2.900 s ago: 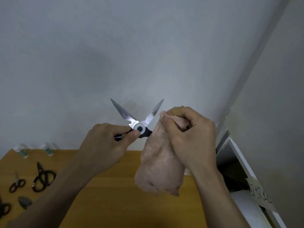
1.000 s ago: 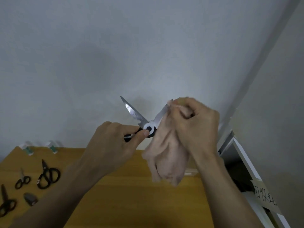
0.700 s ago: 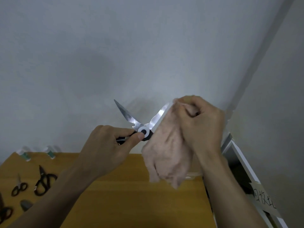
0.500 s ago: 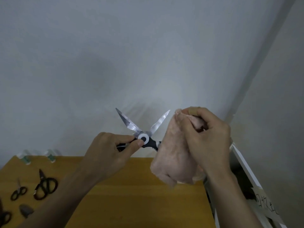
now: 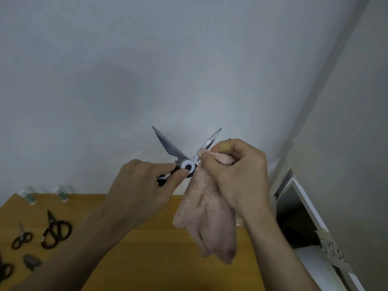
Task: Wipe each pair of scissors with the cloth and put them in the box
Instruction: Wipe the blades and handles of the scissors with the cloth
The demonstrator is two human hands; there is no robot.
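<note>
A: Pink cloth [image 5: 206, 215] bunched in right hand [image 5: 239, 175], fingers [image 5: 212, 162] curled round it, pinching its top fold onto base of right blade, just beside pivot. Rest of cloth hanging below the fist.

B: Scissors?

A: Steel-bladed scissors [image 5: 184, 156] held up in front of grey wall [image 5: 147, 70], blades spread in a V. Left hand [image 5: 144, 185] gripping black handles, fingers wrapped round them, thumb tip pressed beside white pivot disc. Left blade bare, pointing up-left, clear of both hands. Upper part of right blade sticking out past right index finger. Plaster strip on that finger.

B: Others?

A: Well below and left of left hand, on wooden table [image 5: 136, 259]: large black scissors [image 5: 55, 233], small black scissors [image 5: 22, 238] just beside them, another black pair [image 5: 4, 269] cut off at frame edge. Small grey object [image 5: 31, 261] near those, can't tell what. Two small spools [image 5: 29, 196] at table's far edge.

B: Box?

A: White box [image 5: 302, 198] right of right wrist, beyond table edge. Interior dark, contents not readable. Handwritten paper label [image 5: 333, 252] on its near rim.
</note>
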